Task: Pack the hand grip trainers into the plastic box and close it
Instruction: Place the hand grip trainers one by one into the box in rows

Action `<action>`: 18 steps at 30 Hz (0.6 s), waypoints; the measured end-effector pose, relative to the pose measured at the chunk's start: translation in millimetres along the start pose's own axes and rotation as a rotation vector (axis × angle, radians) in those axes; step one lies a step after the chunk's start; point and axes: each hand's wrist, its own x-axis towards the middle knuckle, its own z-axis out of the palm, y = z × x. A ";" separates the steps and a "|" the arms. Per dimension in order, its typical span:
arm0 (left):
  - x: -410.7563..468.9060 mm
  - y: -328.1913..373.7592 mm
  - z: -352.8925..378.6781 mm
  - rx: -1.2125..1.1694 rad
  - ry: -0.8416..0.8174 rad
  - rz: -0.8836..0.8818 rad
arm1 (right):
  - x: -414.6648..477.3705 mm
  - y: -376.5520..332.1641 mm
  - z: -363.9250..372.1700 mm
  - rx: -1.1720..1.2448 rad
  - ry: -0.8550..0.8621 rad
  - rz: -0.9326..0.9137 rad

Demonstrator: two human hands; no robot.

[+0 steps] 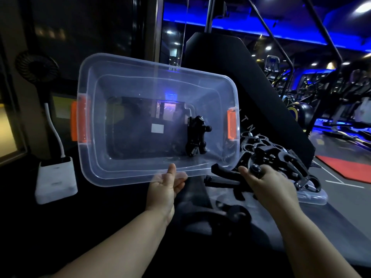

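– Clear plastic, is that the box (124, 174)?
– Yes, see-through, with orange latches (77, 123) at its two ends. It is tipped up so that its open top faces the camera.
– Who holds it?
– The left hand (167, 184) pinches the near rim, thumb on top and fingers underneath.
– Anything inside?
– One black hand grip trainer (197, 135), lying against the bottom near the right-hand latch.
– And the others?
– A pile of hand grip trainers (267, 151) lies just to the right of the box, on the clear lid (313, 197), which rests flat on the dark surface (120, 207). The right hand (267, 183) is on the pile, fingers curled round one piece. A round black knob (255, 169) shows between them.
– What sits on the left?
– A white block (56, 179) with a white stalk rising to a small black fan (37, 66). Far behind, gym machines (321, 93) stand in blue light.
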 end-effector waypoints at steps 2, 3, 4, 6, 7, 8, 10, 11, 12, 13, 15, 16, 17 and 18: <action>-0.5 0.0 0.3 0.001 0.002 0.003 | 1.4 -8.9 -6.4 0.051 0.139 -0.033; -0.7 0.2 0.3 0.001 0.000 0.004 | 2.6 -14.4 -10.0 0.060 0.199 -0.060; -0.6 0.5 0.3 -0.001 -0.003 0.004 | 4.8 -20.3 -13.9 0.067 0.242 -0.095; -0.1 0.8 0.3 -0.003 -0.004 -0.002 | 12.5 -33.2 -20.4 0.126 0.285 -0.162; 0.4 0.9 0.5 -0.004 -0.003 -0.006 | 17.3 -40.1 -22.2 0.172 0.288 -0.195; 0.6 0.8 0.6 -0.007 0.000 -0.009 | 22.9 -47.4 -22.5 0.220 0.283 -0.232; 1.3 -0.1 0.7 -0.016 0.004 -0.009 | 34.7 -61.8 -18.6 0.298 0.258 -0.310; 1.5 -0.6 0.8 -0.018 0.004 -0.006 | 40.3 -68.5 -14.9 0.313 0.243 -0.347; 1.5 -0.9 0.5 -0.017 0.003 -0.004 | 45.1 -75.2 -10.6 0.314 0.239 -0.382; 2.0 -1.3 0.1 -0.015 -0.001 -0.002 | 49.5 -81.4 -6.0 0.313 0.243 -0.421; 3.1 -1.9 -0.6 -0.009 -0.013 -0.001 | 57.3 -92.0 4.6 0.319 0.248 -0.504; 3.6 -2.1 -0.5 -0.009 -0.016 -0.003 | 61.1 -96.0 10.4 0.315 0.232 -0.545; 3.9 -2.3 -0.7 -0.011 -0.015 -0.005 | 64.8 -99.8 16.8 0.305 0.203 -0.579; 4.2 -2.5 -0.8 -0.011 -0.010 -0.007 | 68.6 -103.3 23.3 0.293 0.165 -0.598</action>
